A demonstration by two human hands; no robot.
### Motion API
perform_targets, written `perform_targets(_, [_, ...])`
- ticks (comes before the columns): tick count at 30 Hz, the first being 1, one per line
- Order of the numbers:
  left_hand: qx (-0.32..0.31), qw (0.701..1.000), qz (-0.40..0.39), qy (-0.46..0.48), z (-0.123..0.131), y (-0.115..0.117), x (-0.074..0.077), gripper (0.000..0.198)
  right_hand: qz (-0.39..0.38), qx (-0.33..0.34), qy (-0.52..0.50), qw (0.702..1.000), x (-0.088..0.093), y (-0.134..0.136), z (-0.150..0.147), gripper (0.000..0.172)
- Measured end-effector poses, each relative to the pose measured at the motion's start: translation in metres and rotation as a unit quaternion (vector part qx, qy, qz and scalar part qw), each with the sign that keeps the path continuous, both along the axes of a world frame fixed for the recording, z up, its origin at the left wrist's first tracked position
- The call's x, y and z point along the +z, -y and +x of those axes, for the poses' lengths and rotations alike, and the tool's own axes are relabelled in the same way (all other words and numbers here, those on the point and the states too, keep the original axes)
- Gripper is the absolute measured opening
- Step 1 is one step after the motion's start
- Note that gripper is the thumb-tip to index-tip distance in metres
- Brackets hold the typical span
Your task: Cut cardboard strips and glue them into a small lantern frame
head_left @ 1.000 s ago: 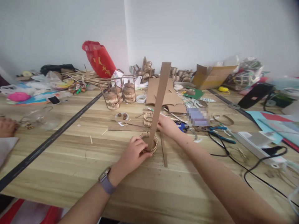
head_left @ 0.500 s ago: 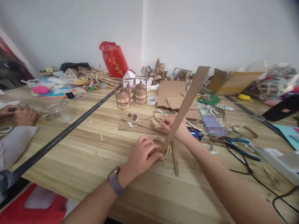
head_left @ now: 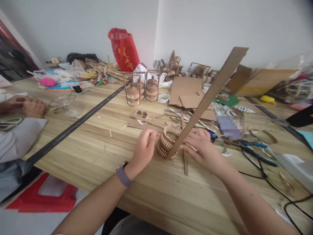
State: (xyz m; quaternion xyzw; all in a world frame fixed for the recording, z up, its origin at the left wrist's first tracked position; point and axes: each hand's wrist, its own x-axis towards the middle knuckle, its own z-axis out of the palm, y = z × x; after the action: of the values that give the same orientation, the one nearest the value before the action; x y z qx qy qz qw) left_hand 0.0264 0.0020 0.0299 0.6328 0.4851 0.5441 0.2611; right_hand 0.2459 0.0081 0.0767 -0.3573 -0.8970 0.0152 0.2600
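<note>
A small round basket of light sticks and brown bands (head_left: pixel 166 143) stands on the table, two tiers high. A long brown cardboard strip (head_left: pixel 207 98) leans up to the right from the basket's near side. My left hand (head_left: pixel 146 145) is beside the basket on the left, its fingers curled together; whether they pinch something small cannot be made out. My right hand (head_left: pixel 201 147) is at the basket's right side, behind the strip, with its fingertips reaching the strip and the basket rim.
Finished lidded baskets with handles (head_left: pixel 152 88) stand behind, near a white tape roll (head_left: pixel 163 98) and cardboard sheets (head_left: pixel 186 91). Blue-handled pliers (head_left: pixel 260 160) and black cable lie at right. A co-worker's hands (head_left: pixel 34 106) are at left.
The upper ring has come down from my right hand onto the lower one. My left hand has drawn off the lower ring, and my right hand has moved down beside the strip.
</note>
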Motion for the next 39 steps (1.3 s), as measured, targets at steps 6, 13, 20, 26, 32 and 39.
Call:
perform_targets(6, [-0.003, 1.0, -0.004, 0.003, 0.0, 0.0, 0.001, 0.027, 0.001, -0.015, 0.021, 1.0, -0.005, 0.003, -0.001, 0.028])
perform_targets(13, [-0.003, 1.0, 0.0, -0.001, -0.001, 0.0, 0.002, 0.027, 0.018, -0.014, 0.01, 1.0, -0.015, 0.003, -0.002, 0.026])
perform_targets(20, [-0.002, 1.0, -0.006, -0.007, -0.002, 0.0, 0.002, 0.027, 0.049, -0.014, -0.002, 0.999, -0.017, 0.006, -0.004, 0.026])
perform_targets(26, [0.001, 1.0, -0.014, -0.004, -0.002, -0.002, 0.001, 0.028, 0.04, -0.008, 0.03, 0.999, -0.014, 0.01, -0.004, 0.023])
perform_targets(32, [0.005, 1.0, -0.013, -0.007, -0.002, -0.002, 0.001, 0.028, 0.028, -0.008, 0.037, 0.999, -0.013, 0.009, -0.004, 0.023])
perform_targets(39, [0.013, 1.0, -0.022, 0.006, -0.003, -0.002, 0.001, 0.028, -0.003, 0.01, 0.024, 1.0, -0.01, 0.008, -0.001, 0.021])
